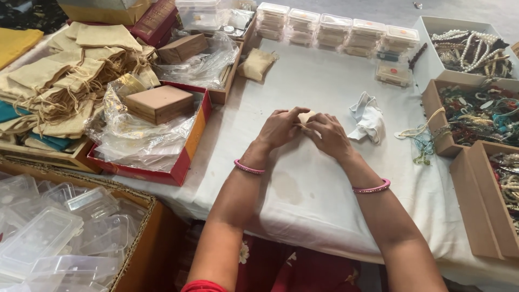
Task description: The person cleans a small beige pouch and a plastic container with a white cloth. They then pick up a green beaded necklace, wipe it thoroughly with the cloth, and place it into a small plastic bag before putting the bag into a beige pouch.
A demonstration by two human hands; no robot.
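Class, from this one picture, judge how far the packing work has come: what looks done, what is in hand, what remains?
Done: a row of filled clear boxes stands at the table's far edge. In hand: the left hand and right hand together hold a small beige item. Left: jewellery in cardboard trays, empty plastic boxes and beige pouches.

Both hands around small beige pouch

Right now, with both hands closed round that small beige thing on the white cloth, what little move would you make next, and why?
Probably ease the fingers apart. The left hand and right hand cover nearly all of the small beige object on the white-clothed table, so little of it shows.
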